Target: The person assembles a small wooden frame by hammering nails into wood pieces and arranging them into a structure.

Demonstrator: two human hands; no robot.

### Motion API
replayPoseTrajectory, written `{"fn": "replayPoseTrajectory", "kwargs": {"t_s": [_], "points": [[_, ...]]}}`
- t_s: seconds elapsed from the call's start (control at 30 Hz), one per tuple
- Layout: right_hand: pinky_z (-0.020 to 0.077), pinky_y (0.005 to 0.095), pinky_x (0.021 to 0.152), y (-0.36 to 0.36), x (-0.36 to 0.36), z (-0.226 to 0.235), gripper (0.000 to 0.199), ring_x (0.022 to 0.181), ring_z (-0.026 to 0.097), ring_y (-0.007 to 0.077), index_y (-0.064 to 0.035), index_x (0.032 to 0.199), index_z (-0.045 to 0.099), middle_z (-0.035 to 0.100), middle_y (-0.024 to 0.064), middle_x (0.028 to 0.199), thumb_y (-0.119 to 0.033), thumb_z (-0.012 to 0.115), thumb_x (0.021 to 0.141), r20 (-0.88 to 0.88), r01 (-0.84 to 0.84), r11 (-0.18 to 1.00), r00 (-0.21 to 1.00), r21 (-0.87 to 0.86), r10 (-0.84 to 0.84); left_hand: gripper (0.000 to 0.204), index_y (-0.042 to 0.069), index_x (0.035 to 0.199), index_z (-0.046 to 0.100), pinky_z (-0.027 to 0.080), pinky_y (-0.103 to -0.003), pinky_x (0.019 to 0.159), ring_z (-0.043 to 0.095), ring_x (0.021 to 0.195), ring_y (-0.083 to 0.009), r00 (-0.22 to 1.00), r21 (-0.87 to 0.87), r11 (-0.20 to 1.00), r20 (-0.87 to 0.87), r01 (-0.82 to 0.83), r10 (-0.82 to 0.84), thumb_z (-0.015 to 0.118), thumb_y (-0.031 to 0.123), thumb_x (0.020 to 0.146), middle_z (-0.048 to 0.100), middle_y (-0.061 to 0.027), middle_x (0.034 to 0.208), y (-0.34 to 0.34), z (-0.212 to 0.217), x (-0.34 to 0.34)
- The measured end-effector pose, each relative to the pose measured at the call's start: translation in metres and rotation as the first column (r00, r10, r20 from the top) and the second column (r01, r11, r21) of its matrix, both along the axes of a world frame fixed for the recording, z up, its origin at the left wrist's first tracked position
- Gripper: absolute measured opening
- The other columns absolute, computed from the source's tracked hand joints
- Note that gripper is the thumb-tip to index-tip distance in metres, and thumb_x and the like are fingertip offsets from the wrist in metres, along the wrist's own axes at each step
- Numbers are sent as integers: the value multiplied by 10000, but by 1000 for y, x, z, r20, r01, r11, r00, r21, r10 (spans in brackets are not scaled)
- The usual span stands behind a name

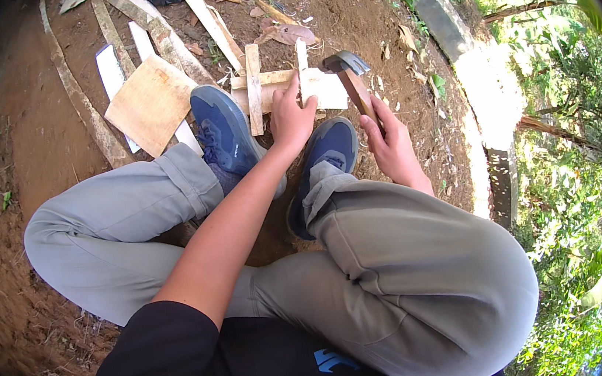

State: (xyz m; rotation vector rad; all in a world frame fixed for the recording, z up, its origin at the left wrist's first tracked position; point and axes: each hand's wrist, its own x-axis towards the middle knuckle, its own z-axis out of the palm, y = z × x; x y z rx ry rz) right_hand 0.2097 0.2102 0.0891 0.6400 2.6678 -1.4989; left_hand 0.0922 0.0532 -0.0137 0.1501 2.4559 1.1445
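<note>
I squat on bare earth in grey trousers and blue shoes. My left hand rests on a small frame of pale wooden slats lying on the ground; its fingers pinch something small against an upright slat, too small to make out. My right hand grips the wooden handle of a claw hammer, whose dark steel head hangs just right of that slat, above the frame.
A square plywood board lies left of my left shoe. Long wooden strips and offcuts are scattered behind it. A concrete kerb runs along the right, with green plants beyond it.
</note>
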Motion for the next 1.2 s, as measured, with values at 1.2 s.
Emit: {"fn": "replayPoseTrajectory", "kwargs": {"t_s": [1.2], "points": [[588,486,668,-32,-9,-23,467,829,726,429,-30,1453,510,707,257,1047,-113,626,1008,-181,-52,865,970,498,162,474,70,1172,769,565,-388,779,749,849,-274,997,229,971,52,-70,59,872,311,776,780,-136,966,-11,-19,-13]]}}
